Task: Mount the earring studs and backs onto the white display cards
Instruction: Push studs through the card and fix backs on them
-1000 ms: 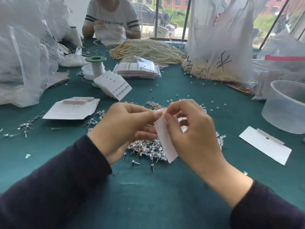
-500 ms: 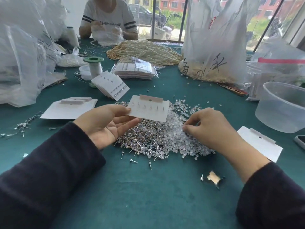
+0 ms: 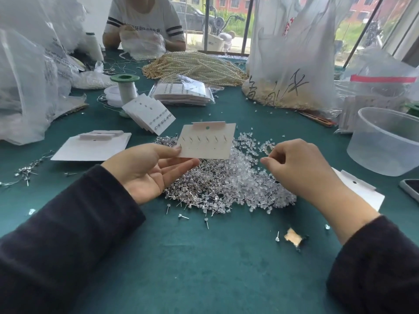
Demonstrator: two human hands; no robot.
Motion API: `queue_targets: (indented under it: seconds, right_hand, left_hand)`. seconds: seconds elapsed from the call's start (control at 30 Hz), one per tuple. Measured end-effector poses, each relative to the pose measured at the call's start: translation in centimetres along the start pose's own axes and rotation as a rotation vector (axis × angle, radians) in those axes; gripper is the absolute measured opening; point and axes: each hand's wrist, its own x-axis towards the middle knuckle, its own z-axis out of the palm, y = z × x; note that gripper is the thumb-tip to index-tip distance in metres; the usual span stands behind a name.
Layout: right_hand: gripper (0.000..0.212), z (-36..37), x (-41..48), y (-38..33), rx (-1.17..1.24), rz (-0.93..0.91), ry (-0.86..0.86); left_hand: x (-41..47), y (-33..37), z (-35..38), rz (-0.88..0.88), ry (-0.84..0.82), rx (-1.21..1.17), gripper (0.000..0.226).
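Observation:
My left hand (image 3: 149,171) pinches a white display card (image 3: 207,141) by its lower left corner, holding it flat above the heap with its back up. A row of several stud posts pokes through the card. Under it lies a heap of silver earring studs (image 3: 195,184) mixed with clear plastic backs (image 3: 249,175) on the green table. My right hand (image 3: 299,168) hovers over the clear backs, thumb and forefinger pinched together; whether a back sits between the fingertips is too small to tell.
Blank cards lie at the left (image 3: 90,146) and at the right (image 3: 358,191). A fan of finished cards (image 3: 149,114) leans by a green spool (image 3: 124,87). A clear tub (image 3: 385,141) stands right; bags, pearl strands (image 3: 197,66) and a seated person (image 3: 145,21) are behind.
A second ago both hands held the card together. The right hand let go and dropped to the clear backs, then rose with fingers pinched. The left hand turned the card flat.

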Motion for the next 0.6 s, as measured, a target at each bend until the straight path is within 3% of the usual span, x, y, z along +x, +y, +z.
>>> queue_targets:
  seconds: [0.23, 0.43, 0.6]
  right_hand:
    - [0.008, -0.2, -0.1, -0.4, 0.03, -0.069, -0.031]
    - [0.008, -0.3, -0.9, -1.2, 0.1, -0.206, -0.239]
    - [0.013, -0.2, -0.8, -1.4, 0.098, -0.195, -0.154]
  left_hand:
    - [-0.3, -0.2, 0.1, -0.007, -0.016, 0.008, 0.011]
    - [-0.4, -0.2, 0.1, -0.008, -0.018, 0.027, 0.01]
    - [-0.4, -0.4, 0.3, -0.002, -0.004, 0.057, 0.013]
